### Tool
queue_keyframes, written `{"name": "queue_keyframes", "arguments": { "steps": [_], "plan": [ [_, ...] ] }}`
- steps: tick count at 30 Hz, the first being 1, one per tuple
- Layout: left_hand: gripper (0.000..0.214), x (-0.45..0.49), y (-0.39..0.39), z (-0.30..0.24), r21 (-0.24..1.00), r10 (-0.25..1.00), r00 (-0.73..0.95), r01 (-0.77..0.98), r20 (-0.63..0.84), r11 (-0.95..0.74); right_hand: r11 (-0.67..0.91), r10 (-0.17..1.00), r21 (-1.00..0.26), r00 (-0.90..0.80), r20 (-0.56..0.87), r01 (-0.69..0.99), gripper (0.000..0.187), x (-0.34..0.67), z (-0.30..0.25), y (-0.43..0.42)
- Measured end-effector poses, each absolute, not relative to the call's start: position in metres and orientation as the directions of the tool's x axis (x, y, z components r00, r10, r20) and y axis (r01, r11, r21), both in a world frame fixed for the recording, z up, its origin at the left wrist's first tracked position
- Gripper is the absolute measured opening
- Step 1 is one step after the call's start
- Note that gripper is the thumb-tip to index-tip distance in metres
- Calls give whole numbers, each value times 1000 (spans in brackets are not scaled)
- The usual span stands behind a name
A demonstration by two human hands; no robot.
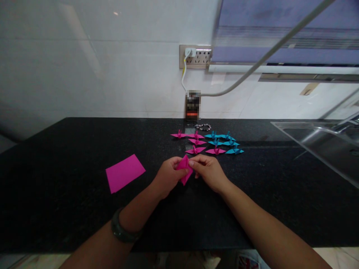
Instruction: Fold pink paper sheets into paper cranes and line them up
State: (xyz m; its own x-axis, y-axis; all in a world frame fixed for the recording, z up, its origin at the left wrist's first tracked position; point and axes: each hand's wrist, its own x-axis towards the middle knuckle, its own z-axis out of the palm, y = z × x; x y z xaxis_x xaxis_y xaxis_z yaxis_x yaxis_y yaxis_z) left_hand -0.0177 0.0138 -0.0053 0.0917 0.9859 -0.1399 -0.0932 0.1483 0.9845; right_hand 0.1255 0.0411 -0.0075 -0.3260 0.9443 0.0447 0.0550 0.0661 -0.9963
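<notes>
Between my two hands is a pink folded paper, diamond-shaped and tilted above the dark countertop. My left hand grips its left side, with the thumb lying across the front. The thumb and fingers of my right hand pinch its upper right edge. Just beyond my hands stand finished origami cranes in rows, several pink cranes and several blue cranes. Off to the left lies a stack of flat pink paper.
Behind the cranes are a beaded bracelet and a blurred dark box against the wall. A wall socket holds a plug with a white cable. A metal sink is at the right. The black countertop ends near my forearms.
</notes>
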Motion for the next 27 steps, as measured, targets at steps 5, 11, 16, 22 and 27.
{"name": "queue_keyframes", "arguments": {
  "steps": [5, 11, 16, 22, 27],
  "plan": [
    [10, -17, 11, 2, 993, 982, 149, -3, -116, 117, 20, 950, -1000, -313, 14, 16, 21, 124, -11, 42],
    [12, -15, 9, 6, 986, 979, 155, 118, -135, 117, -34, 959, -995, -282, -6, -96, 23, 121, -19, 42],
    [16, -17, 10, 2, 970, 979, 166, 230, -118, 78, -103, 962, -981, -266, -57, -162, 25, 117, -21, 42],
    [17, -18, 10, 4, 958, 975, 172, 270, -143, 94, -123, 960, -974, -272, -67, -193, 22, 117, -23, 43],
    [15, -18, 10, 7, 965, 973, 158, 229, -166, 128, -115, 917, -980, -397, -40, -165, 18, 121, -20, 43]
  ]
}}
